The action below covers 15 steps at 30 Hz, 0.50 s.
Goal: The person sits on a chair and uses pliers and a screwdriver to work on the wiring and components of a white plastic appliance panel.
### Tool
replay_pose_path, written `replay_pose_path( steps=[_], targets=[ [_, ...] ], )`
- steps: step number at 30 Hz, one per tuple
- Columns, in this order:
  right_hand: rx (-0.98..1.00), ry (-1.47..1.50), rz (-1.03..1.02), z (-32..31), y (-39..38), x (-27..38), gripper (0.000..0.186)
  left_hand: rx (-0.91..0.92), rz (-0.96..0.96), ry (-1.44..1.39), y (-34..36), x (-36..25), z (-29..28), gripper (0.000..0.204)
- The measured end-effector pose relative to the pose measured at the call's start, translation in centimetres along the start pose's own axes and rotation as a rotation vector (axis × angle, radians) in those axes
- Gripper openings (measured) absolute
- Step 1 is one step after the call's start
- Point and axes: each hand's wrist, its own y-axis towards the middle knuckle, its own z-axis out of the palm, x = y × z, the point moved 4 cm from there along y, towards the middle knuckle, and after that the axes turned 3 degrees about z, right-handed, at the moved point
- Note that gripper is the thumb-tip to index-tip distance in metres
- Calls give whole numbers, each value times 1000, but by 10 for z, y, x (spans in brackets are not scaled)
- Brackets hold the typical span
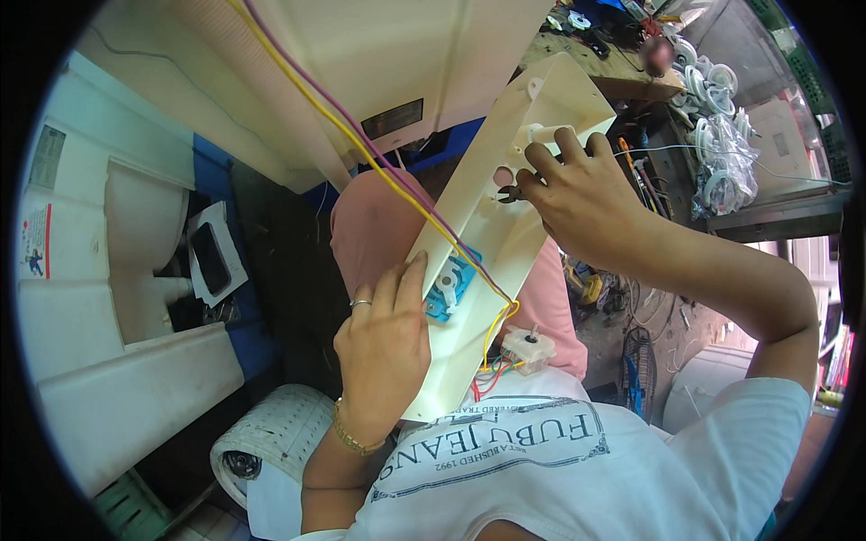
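Pliers (510, 194), probably, clenched in right hand (586, 194); left hand (386, 347), fingers bent, grasping cream housing (492, 153).

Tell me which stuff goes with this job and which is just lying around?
Seemingly in the job:
cream panel, left hand on it
dark pliers in right hand
blue part
yellow and purple wires
clear box

Seemingly just lying about:
white perforated drum
bagged white parts
green crate, lower left
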Motion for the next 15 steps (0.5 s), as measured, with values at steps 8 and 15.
replay_pose_path(
  steps=[8, 15],
  targets=[
    [-117, -90, -49, 10, 1, 10, 26, 123, 88, -309, 15, 25, 5, 59],
    [-120, 439, 209, -5, -24, -4, 34, 488, 61, -1049, 154, 17, 46, 91]
  ],
)
